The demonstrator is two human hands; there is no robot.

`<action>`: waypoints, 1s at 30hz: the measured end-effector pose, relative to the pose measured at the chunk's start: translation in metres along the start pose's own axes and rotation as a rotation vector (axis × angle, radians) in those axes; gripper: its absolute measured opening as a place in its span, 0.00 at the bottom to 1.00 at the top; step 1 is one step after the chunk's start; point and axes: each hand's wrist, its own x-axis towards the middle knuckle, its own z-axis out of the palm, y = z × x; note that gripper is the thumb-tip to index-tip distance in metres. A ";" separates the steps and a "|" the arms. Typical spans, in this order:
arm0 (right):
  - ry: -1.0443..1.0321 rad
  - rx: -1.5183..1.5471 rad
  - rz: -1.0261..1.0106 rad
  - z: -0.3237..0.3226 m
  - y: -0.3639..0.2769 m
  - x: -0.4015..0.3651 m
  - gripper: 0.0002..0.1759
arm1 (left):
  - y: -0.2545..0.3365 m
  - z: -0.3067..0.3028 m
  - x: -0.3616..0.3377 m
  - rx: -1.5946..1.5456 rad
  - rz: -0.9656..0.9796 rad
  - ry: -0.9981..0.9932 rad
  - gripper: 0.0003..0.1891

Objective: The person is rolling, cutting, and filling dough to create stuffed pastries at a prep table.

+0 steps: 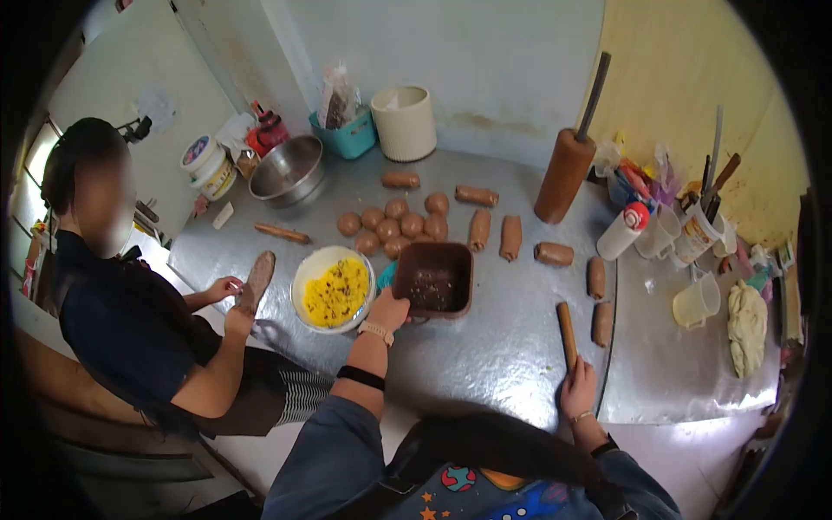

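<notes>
My left hand (389, 309) grips the near left rim of a brown square tub (459, 303), which has dark specks inside. In my right hand (579, 390) is a thin wooden rolling pin (566, 334), pointing away from me over the steel table. Left of the tub, a pale bowl (299, 299) holds crumbly yellow filling (336, 295). Round brown dough balls (387, 229) cluster behind the tub. Several rolled dough pieces (511, 237) lie behind it and to its right.
At the left, a co-worker (130, 321) holds a flattened piece of brown dough (257, 282). A thick wooden roller (565, 178) stands upright at the back. A steel bowl (290, 171), squeeze bottle (622, 232), plastic jug (696, 302) and pale cloth-like lump (747, 329) sit around the table (485, 364).
</notes>
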 end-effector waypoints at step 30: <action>-0.022 -0.188 0.153 -0.006 -0.020 0.017 0.29 | 0.082 -0.136 0.336 0.258 -0.098 1.145 0.27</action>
